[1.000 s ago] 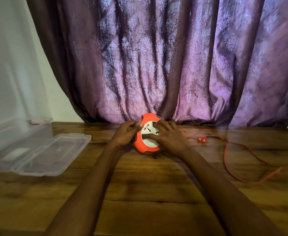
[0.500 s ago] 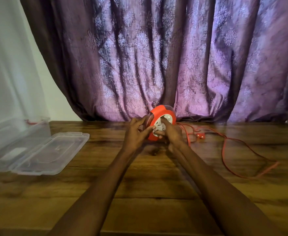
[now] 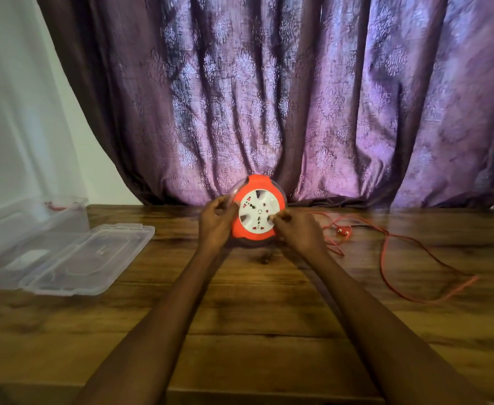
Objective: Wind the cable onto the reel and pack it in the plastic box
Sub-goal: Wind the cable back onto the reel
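Reel: the orange reel (image 3: pixel 257 211) stands on edge on the wooden table (image 3: pixel 254 317), its white socket face turned toward the person; held upright this way, the face can be turned, which seems the reason for the pose.
Left hand: the left hand (image 3: pixel 218 222) curls round the reel's left rim, fingers wrapped on the clear edge; it grips firmly, likely as the brace that stops the housing from rolling.
Right hand: the right hand (image 3: pixel 297 229) sits at the lower right of the white face, fingertips (image 3: pixel 279 219) pinched on something small there, probably a winding knob; the knob itself is too small to make out.
Cable: the red cable (image 3: pixel 400 258) trails from just right of the right hand and loops loose across the table, its plug (image 3: pixel 344 230) lying close beside that hand; most of it looks unwound, so winding is barely begun.
Plastic box: the clear plastic box (image 3: pixel 29 229) lies well left of the left hand, its lid (image 3: pixel 87 258) hinged flat open, apparently ready so the reel can go straight in.
Risk: slack loops may snag or kink as they draw in.
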Available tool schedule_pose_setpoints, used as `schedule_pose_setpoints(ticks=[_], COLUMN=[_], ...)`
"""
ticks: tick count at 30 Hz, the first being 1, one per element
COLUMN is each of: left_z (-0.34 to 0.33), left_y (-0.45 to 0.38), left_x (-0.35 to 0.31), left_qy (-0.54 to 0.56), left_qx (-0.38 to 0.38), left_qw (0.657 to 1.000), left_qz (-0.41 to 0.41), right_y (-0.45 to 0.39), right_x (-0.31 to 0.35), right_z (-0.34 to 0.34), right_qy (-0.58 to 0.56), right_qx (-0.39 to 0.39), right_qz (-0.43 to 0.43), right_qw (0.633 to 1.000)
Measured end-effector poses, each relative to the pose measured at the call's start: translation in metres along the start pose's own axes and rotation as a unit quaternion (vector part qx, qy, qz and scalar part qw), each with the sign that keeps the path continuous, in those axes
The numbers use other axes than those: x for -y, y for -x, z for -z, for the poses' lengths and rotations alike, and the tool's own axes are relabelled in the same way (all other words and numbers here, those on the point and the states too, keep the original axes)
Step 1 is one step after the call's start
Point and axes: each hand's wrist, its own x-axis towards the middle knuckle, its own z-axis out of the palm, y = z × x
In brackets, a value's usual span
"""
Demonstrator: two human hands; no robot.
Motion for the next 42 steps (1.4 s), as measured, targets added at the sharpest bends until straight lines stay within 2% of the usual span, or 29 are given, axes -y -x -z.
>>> schedule_pose_setpoints(ticks=[1,2,5,9,13,15,17,19,21,22,23,24,25,26,30,33,36,38,39,41,42], left_z=[0.005,0.008,0.012,0.018,0.017,0.012,0.004,-0.004,-0.012,-0.016,-0.019,-0.022,-0.023,-0.024,-0.022,-0.021,-0.021,-0.014,-0.008,0.004,0.008], left_y=[-0.004,-0.007,-0.01,-0.018,-0.017,-0.014,-0.009,-0.002,0.007,0.011,0.014,0.017,0.019,0.02,0.025,0.027,0.026,0.017,0.011,-0.002,-0.007], left_x=[0.0,-0.001,-0.004,-0.002,0.0,-0.001,-0.002,-0.002,0.001,0.003,0.005,0.007,0.009,0.011,0.013,0.012,0.004,0.001,0.001,0.003,0.005], left_qy=[-0.022,-0.034,-0.019,-0.046,-0.027,-0.018,-0.021,-0.026,-0.034,-0.036,-0.035,-0.032,-0.03,-0.03,0.021,0.019,0.03,0.034,0.034,0.037,0.046], left_qx=[0.011,0.024,0.06,0.099,0.115,0.114,0.1,0.089,0.098,0.109,0.12,0.13,0.139,0.142,0.148,0.15,0.087,0.028,0.009,0.004,0.015], left_qw=[1.0,0.999,0.998,0.994,0.993,0.993,0.995,0.996,0.995,0.993,0.992,0.991,0.99,0.989,0.989,0.988,0.996,0.999,0.999,0.999,0.998], left_qz=[-0.002,-0.002,0.023,0.03,0.018,0.011,0.002,-0.003,-0.01,-0.013,-0.016,-0.019,-0.023,-0.026,0.023,0.02,-0.001,-0.006,0.003,0.036,0.05], right_y=[0.0,0.001,0.002,0.006,0.003,0.005,0.007,0.006,0.003,0.001,-0.001,-0.001,0.0,0.001,0.001,0.001,0.001,0.0,0.001,0.0,0.0], right_x=[-0.002,-0.001,0.005,0.01,0.011,0.009,0.011,0.015,0.021,0.025,0.027,0.025,0.023,0.021,0.017,0.019,0.017,0.015,0.013,0.006,0.002], right_z=[0.002,0.004,0.005,0.002,-0.003,-0.007,-0.01,-0.013,-0.014,-0.013,-0.012,-0.01,-0.009,-0.008,-0.001,0.003,0.005,0.006,0.006,0.005,0.006], right_qy=[0.095,0.141,0.241,0.342,0.432,0.427,0.346,0.221,0.027,-0.112,-0.259,-0.357,-0.393,-0.397,-0.409,-0.433,-0.445,-0.416,-0.372,-0.171,-0.044], right_qx=[-0.027,-0.034,0.008,0.039,0.025,-0.007,-0.038,-0.054,-0.031,-0.024,-0.023,-0.024,-0.019,-0.01,0.013,0.038,0.083,0.09,0.074,0.003,-0.04], right_qz=[0.089,0.169,0.329,0.364,0.361,0.315,0.208,0.07,-0.082,-0.151,-0.216,-0.267,-0.299,-0.313,-0.312,-0.315,-0.276,-0.226,-0.186,-0.053,0.024], right_qw=[0.991,0.975,0.913,0.866,0.826,0.847,0.914,0.971,0.996,0.982,0.941,0.895,0.869,0.863,0.857,0.844,0.848,0.876,0.906,0.984,0.998])
